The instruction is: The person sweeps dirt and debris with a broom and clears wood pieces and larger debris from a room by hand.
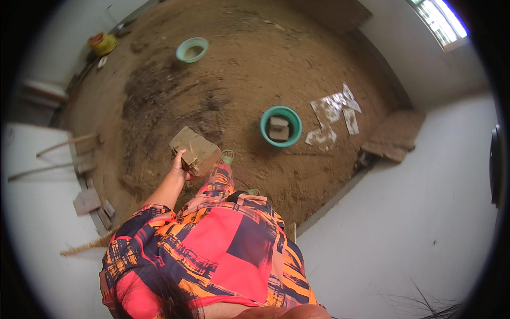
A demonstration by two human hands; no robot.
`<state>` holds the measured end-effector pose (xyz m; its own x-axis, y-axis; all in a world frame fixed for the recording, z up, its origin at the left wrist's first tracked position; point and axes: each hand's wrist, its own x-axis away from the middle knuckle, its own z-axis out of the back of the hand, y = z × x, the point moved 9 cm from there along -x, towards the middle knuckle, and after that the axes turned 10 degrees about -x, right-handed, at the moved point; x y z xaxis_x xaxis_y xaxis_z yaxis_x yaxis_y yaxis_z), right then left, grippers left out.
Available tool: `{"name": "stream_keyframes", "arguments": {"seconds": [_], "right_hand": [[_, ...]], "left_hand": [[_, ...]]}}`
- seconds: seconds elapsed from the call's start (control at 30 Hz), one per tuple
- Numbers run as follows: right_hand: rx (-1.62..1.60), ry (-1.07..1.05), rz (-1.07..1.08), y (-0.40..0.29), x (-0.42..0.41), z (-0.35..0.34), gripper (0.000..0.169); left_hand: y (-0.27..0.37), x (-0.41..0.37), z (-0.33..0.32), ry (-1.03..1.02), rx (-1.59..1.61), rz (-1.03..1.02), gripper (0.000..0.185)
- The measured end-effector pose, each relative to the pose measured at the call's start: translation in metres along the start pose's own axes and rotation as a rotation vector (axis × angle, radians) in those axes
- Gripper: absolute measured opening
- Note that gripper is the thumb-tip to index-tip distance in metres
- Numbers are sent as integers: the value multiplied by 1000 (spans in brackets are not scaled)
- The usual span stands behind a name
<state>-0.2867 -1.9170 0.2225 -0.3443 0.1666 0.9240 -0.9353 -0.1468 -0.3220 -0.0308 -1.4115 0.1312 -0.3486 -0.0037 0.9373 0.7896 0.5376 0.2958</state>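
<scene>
A broad, flat-topped block (201,147), looking like earth or stone, is held by its near left edge in my left hand (182,165), the thumb on top and the fingers beneath. Bits like straw lie on the block. My right hand is out of view. On the dirt floor ahead stands a teal plastic bucket (297,135) with grey brick-like pieces (279,128) inside. Beyond, a pale green basin (203,42) holds something brownish, perhaps murky water. My feet in green sandals (227,157) are below the block.
Torn plastic sheets (328,109) lie right of the bucket. Boards (392,135) rest by the right wall. Two wooden handles (65,144) lean at the left wall, near loose bricks (87,201) and a straw broom (85,246). A yellow bag (103,44) sits at the far left.
</scene>
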Motion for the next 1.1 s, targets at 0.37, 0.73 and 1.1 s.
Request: {"name": "stream_keyframes", "arguments": {"seconds": [0.37, 0.73, 1.1], "right_hand": [[533, -29, 207, -121, -214, -72, 30], [881, -11, 398, -444, -257, -275, 30], [1204, -62, 467, -721, -277, -416, 31]], "left_hand": [[10, -18, 152, 179, 559, -71, 75], [251, -35, 313, 194, 857, -273, 72], [358, 2, 370, 242, 999, -464, 72]]}}
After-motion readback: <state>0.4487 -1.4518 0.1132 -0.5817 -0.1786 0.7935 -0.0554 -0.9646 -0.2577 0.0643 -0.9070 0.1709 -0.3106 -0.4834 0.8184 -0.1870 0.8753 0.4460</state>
